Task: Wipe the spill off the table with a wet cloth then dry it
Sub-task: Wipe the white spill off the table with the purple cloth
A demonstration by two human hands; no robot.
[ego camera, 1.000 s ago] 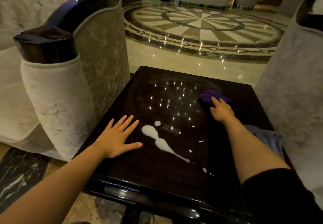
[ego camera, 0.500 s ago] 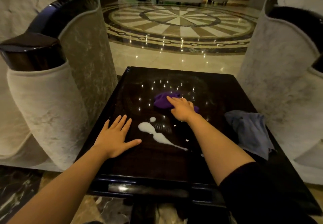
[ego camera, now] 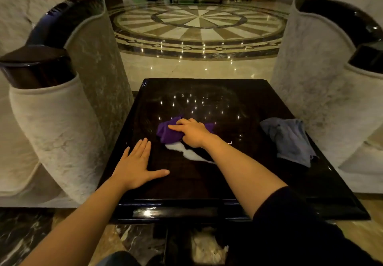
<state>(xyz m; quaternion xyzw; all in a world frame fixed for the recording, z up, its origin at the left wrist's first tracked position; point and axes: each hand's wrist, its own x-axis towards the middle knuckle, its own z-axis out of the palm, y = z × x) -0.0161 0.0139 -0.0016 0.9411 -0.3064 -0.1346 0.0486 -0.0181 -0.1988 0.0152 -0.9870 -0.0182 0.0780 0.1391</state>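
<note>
A white streak of spilled liquid lies in the middle of the glossy dark table. My right hand presses a crumpled purple cloth onto the table at the far end of the spill; the cloth covers the spill's upper blob. My forearm hides the near tail of the streak. My left hand lies flat on the table, fingers spread, just left of the spill, holding nothing. A blue-grey cloth lies bunched near the table's right edge.
Two pale upholstered armchairs flank the table closely, the left armrest and the right armrest both topped with dark glossy wood. Beyond the table's far edge is polished marble floor with a round inlay.
My right hand has slid the purple cloth from the table's right side leftward and nearer, onto the top of the spill. The left hand has stayed flat in place.
</note>
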